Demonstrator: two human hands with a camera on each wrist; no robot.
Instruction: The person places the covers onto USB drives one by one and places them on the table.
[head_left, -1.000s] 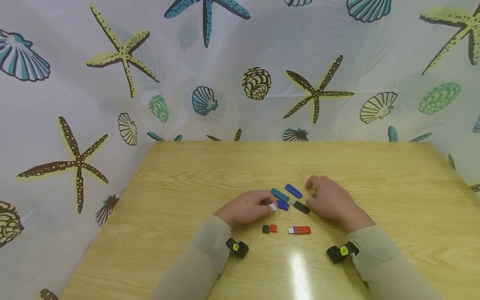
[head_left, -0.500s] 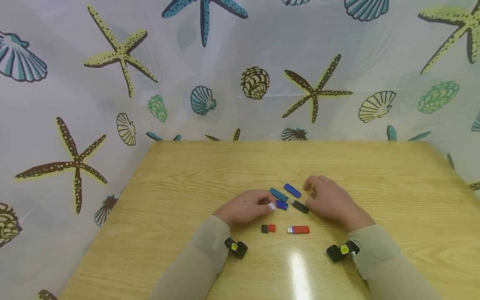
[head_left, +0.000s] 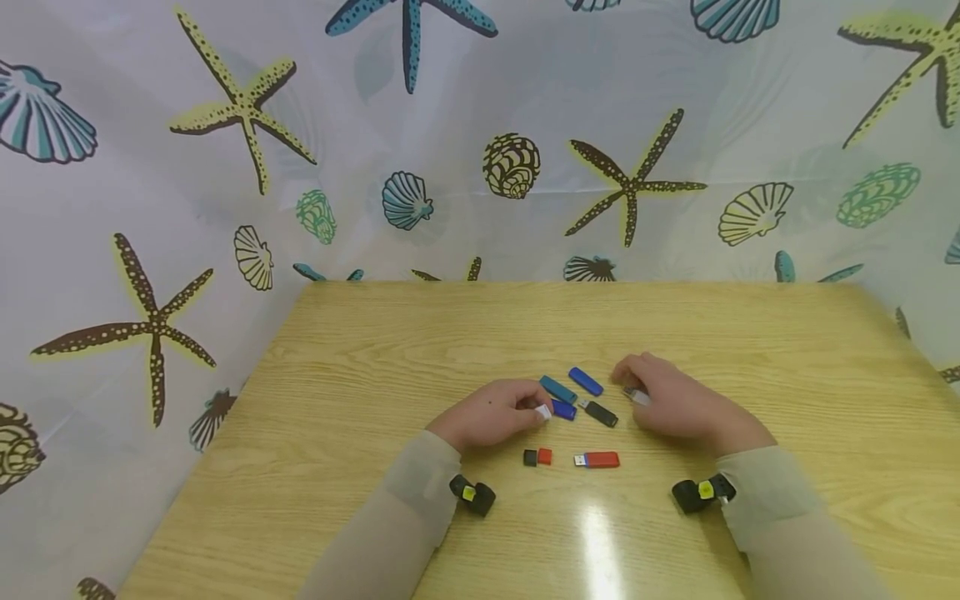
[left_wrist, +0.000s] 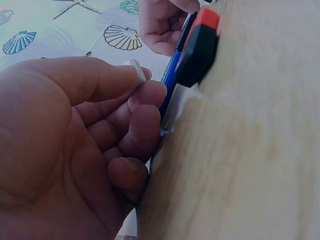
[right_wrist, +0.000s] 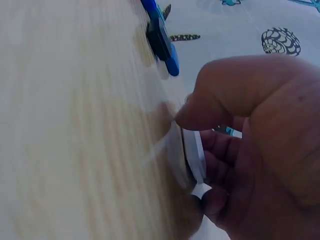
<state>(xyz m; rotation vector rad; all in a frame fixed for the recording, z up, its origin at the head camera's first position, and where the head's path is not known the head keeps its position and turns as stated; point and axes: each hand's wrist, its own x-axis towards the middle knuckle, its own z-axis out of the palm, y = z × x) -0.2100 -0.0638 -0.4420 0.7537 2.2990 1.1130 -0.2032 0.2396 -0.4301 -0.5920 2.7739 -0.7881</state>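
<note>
My left hand [head_left: 504, 413] pinches a small white cap [head_left: 543, 412] between thumb and fingers, low over the table. In the left wrist view the cap [left_wrist: 134, 75] shows at the thumb tip. Curled around a white USB stick [head_left: 640, 397], my right hand [head_left: 678, 400] is low at the tabletop; the stick's metal plug points left. The right wrist view has the white stick [right_wrist: 195, 155] between thumb and fingers, close to the wood. Between the hands lie a black USB stick [head_left: 602, 413] with bare plug, a dark blue one [head_left: 564, 409], a teal one [head_left: 558, 390] and a blue one [head_left: 586, 381].
Nearer the body, a red USB stick [head_left: 602, 459] lies with its plug bare. A black cap [head_left: 531, 457] and a red cap [head_left: 545, 456] sit side by side left of it. The wooden table [head_left: 390, 333] meets a patterned curtain [head_left: 465, 242] at the back.
My right hand has shifted a little to the right, uncovering the black stick's end and more of the white USB stick. The left hand stays put with the white cap.
</note>
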